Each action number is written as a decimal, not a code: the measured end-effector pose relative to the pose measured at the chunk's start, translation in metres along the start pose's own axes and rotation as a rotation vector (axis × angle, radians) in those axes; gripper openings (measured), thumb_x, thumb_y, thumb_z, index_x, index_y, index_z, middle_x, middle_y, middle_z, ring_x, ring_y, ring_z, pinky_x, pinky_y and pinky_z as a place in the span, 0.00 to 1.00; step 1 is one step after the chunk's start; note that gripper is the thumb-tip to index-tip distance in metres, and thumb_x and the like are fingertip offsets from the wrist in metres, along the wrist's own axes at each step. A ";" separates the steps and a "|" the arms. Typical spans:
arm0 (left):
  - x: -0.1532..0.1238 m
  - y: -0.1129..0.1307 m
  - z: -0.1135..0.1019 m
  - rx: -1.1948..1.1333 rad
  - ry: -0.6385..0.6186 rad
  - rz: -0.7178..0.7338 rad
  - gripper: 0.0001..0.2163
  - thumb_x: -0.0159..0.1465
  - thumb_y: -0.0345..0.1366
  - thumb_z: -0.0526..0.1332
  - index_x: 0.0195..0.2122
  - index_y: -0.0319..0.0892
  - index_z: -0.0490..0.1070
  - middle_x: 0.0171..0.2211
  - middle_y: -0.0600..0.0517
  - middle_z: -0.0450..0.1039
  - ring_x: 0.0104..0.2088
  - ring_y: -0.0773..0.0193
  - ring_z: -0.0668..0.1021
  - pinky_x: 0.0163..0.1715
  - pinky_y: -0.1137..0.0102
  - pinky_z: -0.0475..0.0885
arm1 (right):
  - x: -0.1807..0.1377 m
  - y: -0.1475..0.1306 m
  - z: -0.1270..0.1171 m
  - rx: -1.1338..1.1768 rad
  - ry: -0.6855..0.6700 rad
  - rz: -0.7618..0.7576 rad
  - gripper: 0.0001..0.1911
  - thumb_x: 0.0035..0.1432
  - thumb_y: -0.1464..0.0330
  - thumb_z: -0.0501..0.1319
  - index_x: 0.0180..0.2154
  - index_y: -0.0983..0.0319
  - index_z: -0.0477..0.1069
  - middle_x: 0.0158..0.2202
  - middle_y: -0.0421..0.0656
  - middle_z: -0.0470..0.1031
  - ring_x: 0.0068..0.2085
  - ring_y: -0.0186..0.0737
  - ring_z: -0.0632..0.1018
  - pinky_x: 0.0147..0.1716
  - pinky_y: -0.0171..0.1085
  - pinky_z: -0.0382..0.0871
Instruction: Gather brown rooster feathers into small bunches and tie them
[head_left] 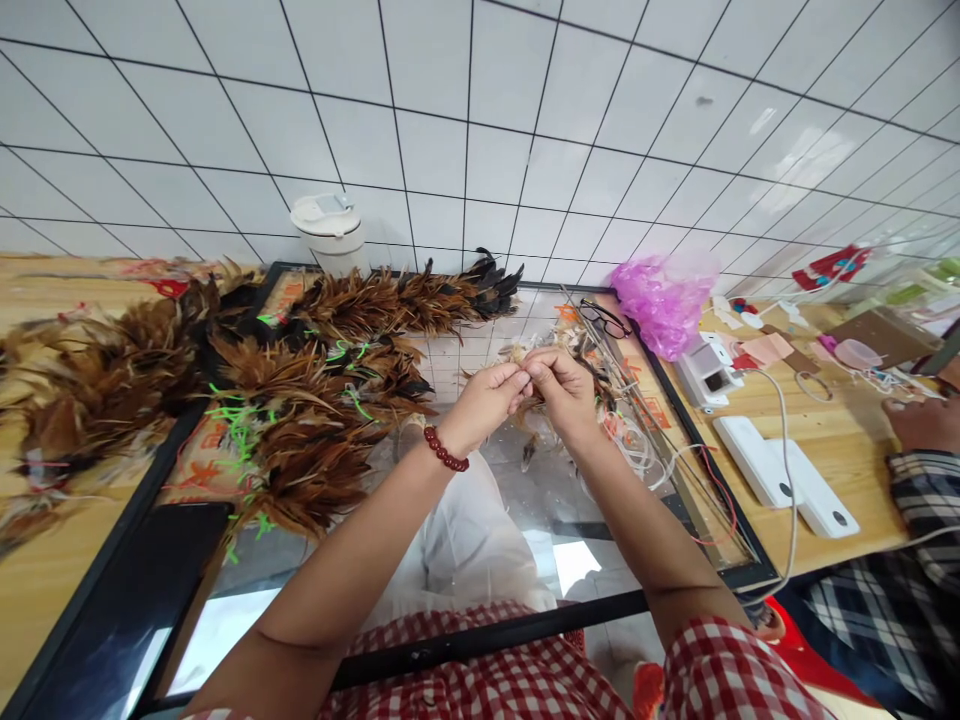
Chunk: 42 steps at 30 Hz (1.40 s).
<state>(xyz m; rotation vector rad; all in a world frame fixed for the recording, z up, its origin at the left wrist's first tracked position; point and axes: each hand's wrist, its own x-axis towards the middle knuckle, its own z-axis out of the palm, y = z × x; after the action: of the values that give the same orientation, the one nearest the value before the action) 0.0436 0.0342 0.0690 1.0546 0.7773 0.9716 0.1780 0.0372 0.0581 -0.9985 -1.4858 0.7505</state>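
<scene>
Red-and-white checked shirt [480, 678] cloth crosses the bottom edge, closest to the camera. At the middle of the frame the left hand [491, 400] and right hand [561, 392] meet, thumb and fingers of each pressed together; whatever they pinch is too small to tell. Just above them shows a small tan tuft [517, 353] (I cannot tell whether the fingers touch it). A beaded bracelet [445, 452] circles the left wrist. Right of centre, clear strands [634, 450] lie on the black-rimmed glass table [495, 638]. Left of centre spread brown feather bundles [315, 470] with bright green ties [240, 430]. Toward the upper left stands a white lidded cup [330, 240]; toward the upper right are glasses [604, 320] and a purple bag [664, 300]. At the right edge rests another person's hand [924, 425].
</scene>
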 end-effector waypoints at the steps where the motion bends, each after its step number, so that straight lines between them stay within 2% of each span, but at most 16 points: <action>1: 0.000 0.000 0.000 -0.006 0.000 -0.011 0.12 0.62 0.38 0.61 0.23 0.38 0.67 0.16 0.57 0.59 0.19 0.73 0.63 0.21 0.77 0.58 | 0.002 0.000 -0.001 0.016 -0.016 0.019 0.13 0.59 0.57 0.61 0.29 0.59 0.72 0.33 0.42 0.75 0.37 0.38 0.75 0.43 0.40 0.70; 3: 0.001 0.001 0.001 -0.049 0.032 -0.022 0.12 0.62 0.38 0.61 0.24 0.38 0.67 0.17 0.56 0.60 0.19 0.74 0.64 0.22 0.77 0.60 | 0.009 -0.001 -0.009 0.039 -0.134 0.082 0.14 0.58 0.55 0.61 0.32 0.59 0.73 0.31 0.41 0.75 0.34 0.37 0.75 0.39 0.39 0.71; 5: 0.001 0.002 0.003 -0.151 0.103 -0.010 0.12 0.63 0.38 0.61 0.24 0.38 0.67 0.17 0.57 0.59 0.19 0.75 0.63 0.22 0.78 0.60 | 0.018 -0.008 -0.026 -0.007 -0.325 0.149 0.14 0.56 0.55 0.63 0.35 0.59 0.74 0.30 0.41 0.76 0.31 0.36 0.75 0.34 0.38 0.71; 6: 0.002 0.004 0.004 -0.215 0.141 -0.001 0.12 0.63 0.38 0.61 0.24 0.38 0.66 0.17 0.58 0.58 0.18 0.75 0.62 0.22 0.78 0.61 | 0.022 -0.012 -0.038 -0.079 -0.394 0.157 0.14 0.55 0.56 0.64 0.36 0.60 0.75 0.31 0.41 0.77 0.30 0.36 0.75 0.34 0.38 0.70; 9: 0.002 0.013 0.004 -0.383 0.225 0.008 0.12 0.64 0.37 0.59 0.25 0.39 0.65 0.17 0.60 0.55 0.17 0.76 0.59 0.22 0.79 0.62 | 0.025 -0.029 -0.082 -0.468 -0.482 0.082 0.09 0.53 0.62 0.64 0.34 0.60 0.77 0.33 0.43 0.78 0.33 0.39 0.76 0.35 0.38 0.69; 12: 0.000 0.026 0.001 -0.518 0.308 0.025 0.11 0.66 0.35 0.57 0.26 0.39 0.64 0.17 0.60 0.54 0.16 0.77 0.58 0.21 0.80 0.63 | 0.010 -0.036 -0.126 -0.730 -0.630 0.123 0.08 0.55 0.64 0.61 0.33 0.58 0.78 0.33 0.42 0.80 0.34 0.41 0.77 0.36 0.37 0.68; 14: -0.001 0.034 0.000 -0.599 0.355 0.031 0.12 0.68 0.34 0.54 0.26 0.39 0.64 0.17 0.60 0.53 0.16 0.77 0.58 0.22 0.80 0.64 | -0.005 -0.031 -0.151 -0.833 -0.637 0.257 0.09 0.55 0.64 0.60 0.33 0.58 0.79 0.31 0.41 0.80 0.32 0.39 0.77 0.33 0.36 0.68; 18: -0.003 0.040 -0.003 -0.719 0.384 -0.017 0.14 0.70 0.32 0.48 0.26 0.40 0.62 0.17 0.60 0.52 0.15 0.77 0.58 0.24 0.80 0.66 | -0.028 -0.007 -0.184 -1.048 -0.415 0.398 0.09 0.53 0.64 0.61 0.34 0.58 0.80 0.31 0.43 0.81 0.30 0.39 0.77 0.30 0.35 0.67; 20: -0.003 0.041 -0.004 -0.756 0.377 -0.044 0.13 0.70 0.33 0.49 0.27 0.40 0.63 0.17 0.60 0.53 0.15 0.76 0.59 0.25 0.79 0.67 | -0.033 0.002 -0.187 -1.113 -0.333 0.409 0.09 0.53 0.64 0.61 0.33 0.58 0.80 0.29 0.43 0.80 0.29 0.40 0.77 0.29 0.35 0.66; 23: -0.004 0.042 -0.007 -0.798 0.370 -0.058 0.12 0.69 0.33 0.52 0.27 0.40 0.63 0.17 0.61 0.53 0.15 0.76 0.59 0.24 0.78 0.67 | -0.038 0.004 -0.175 -1.073 -0.300 0.398 0.12 0.55 0.61 0.59 0.33 0.59 0.80 0.28 0.43 0.80 0.28 0.38 0.76 0.28 0.35 0.64; 27: -0.004 0.046 -0.010 -0.836 0.392 -0.050 0.12 0.69 0.33 0.52 0.27 0.40 0.62 0.17 0.61 0.53 0.15 0.76 0.59 0.24 0.77 0.67 | -0.048 0.002 -0.150 -1.081 -0.393 0.394 0.16 0.54 0.54 0.61 0.32 0.59 0.79 0.28 0.42 0.78 0.28 0.37 0.75 0.26 0.34 0.62; 30: -0.003 0.048 -0.011 -0.864 0.403 -0.044 0.12 0.69 0.32 0.51 0.27 0.40 0.62 0.16 0.61 0.53 0.15 0.76 0.59 0.23 0.77 0.67 | -0.054 0.004 -0.143 -1.245 -0.456 0.386 0.10 0.53 0.60 0.62 0.32 0.59 0.78 0.34 0.44 0.78 0.32 0.39 0.77 0.27 0.34 0.61; 33: -0.003 0.048 -0.011 -0.868 0.404 -0.052 0.12 0.69 0.32 0.51 0.27 0.40 0.62 0.17 0.61 0.53 0.15 0.76 0.59 0.23 0.77 0.66 | -0.054 0.005 -0.144 -1.364 -0.297 0.376 0.10 0.58 0.67 0.56 0.34 0.60 0.77 0.39 0.47 0.78 0.35 0.41 0.77 0.28 0.35 0.62; 36: -0.002 0.046 -0.011 -0.860 0.390 -0.072 0.11 0.68 0.33 0.54 0.27 0.40 0.63 0.17 0.61 0.53 0.15 0.76 0.59 0.24 0.77 0.67 | -0.049 0.006 -0.141 -1.294 -0.202 0.278 0.11 0.59 0.66 0.56 0.38 0.59 0.77 0.40 0.46 0.78 0.34 0.40 0.77 0.31 0.36 0.64; 38: -0.002 0.044 -0.011 -0.867 0.381 -0.078 0.11 0.68 0.33 0.53 0.27 0.40 0.63 0.17 0.61 0.53 0.15 0.75 0.59 0.24 0.76 0.67 | -0.043 0.012 -0.135 -1.209 -0.246 0.180 0.12 0.60 0.67 0.55 0.39 0.58 0.78 0.41 0.46 0.78 0.36 0.40 0.78 0.34 0.36 0.66; 42: -0.002 0.042 -0.012 -0.874 0.372 -0.081 0.13 0.69 0.31 0.49 0.27 0.40 0.64 0.17 0.60 0.53 0.15 0.75 0.59 0.24 0.76 0.67 | -0.032 0.028 -0.128 -1.139 -0.419 0.018 0.14 0.59 0.73 0.54 0.39 0.59 0.79 0.44 0.48 0.77 0.41 0.41 0.78 0.38 0.37 0.67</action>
<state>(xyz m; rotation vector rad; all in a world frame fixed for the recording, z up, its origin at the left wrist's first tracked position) 0.0210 0.0446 0.1052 0.0842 0.5807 1.2808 0.3091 0.0114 0.0392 -1.7442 -2.3434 0.0359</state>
